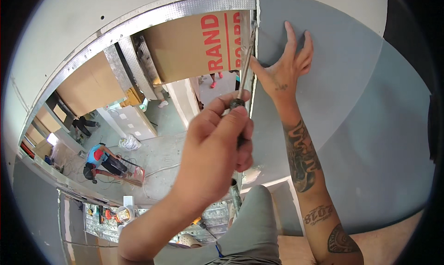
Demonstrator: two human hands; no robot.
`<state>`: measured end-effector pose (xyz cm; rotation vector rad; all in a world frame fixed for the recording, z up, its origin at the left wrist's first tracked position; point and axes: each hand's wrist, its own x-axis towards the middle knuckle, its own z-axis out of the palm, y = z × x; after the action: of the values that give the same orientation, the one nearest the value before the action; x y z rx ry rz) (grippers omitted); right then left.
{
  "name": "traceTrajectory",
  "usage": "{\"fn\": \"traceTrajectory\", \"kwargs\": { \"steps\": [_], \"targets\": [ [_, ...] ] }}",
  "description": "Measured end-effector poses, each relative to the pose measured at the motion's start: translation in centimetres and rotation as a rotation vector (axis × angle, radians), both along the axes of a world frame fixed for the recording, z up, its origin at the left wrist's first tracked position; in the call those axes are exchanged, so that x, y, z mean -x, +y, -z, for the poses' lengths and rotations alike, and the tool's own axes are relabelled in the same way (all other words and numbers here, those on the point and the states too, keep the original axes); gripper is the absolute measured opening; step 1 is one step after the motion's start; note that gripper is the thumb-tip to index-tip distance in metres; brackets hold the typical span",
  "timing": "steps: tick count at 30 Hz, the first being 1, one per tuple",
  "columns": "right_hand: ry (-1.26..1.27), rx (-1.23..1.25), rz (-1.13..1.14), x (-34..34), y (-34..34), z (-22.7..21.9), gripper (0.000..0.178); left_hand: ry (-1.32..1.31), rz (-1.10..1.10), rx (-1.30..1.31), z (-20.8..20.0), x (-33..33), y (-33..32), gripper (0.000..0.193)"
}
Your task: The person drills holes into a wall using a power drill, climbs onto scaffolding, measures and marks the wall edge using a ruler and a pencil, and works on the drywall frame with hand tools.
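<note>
Closed in a fist, my left hand [217, 140] holds a slim hand tool [243, 77] with a dark handle and a long metal shaft, much like a screwdriver. Its shaft points up and away, and its tip is by the left edge of a grey wall board [328, 80], where the board meets a metal stud. Whether the tip touches the edge I cannot tell. My right hand [283, 70] rests against the face of that board with fingers spread, its thumb near the edge and the shaft.
A silver metal track [185, 8] frames the opening, with brown board [180, 47] bearing red print behind. Lower left, a person [99, 157] bends over the floor near cables. Below me, a scaffold platform [99, 225] carries tools and a white bucket [124, 214].
</note>
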<state>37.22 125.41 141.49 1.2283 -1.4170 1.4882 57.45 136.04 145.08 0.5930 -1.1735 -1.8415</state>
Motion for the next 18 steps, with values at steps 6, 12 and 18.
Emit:
{"fn": "traceTrajectory", "kwargs": {
  "steps": [6,12,18],
  "targets": [
    [-0.007,0.015,-0.002,0.2,0.0,-0.1,0.097,0.078,0.001,-0.022,1.3,1.9,0.5,0.029],
    [-0.003,0.005,-0.038,0.1,-0.3,0.5,0.097,0.149,-0.407,0.079,4.9,-1.4,-1.7,0.03],
    [0.089,0.006,0.019,1.4,1.9,-2.3,0.089,-0.423,-0.245,0.246,11.8,-5.6,-2.4,0.028]
  ]
}}
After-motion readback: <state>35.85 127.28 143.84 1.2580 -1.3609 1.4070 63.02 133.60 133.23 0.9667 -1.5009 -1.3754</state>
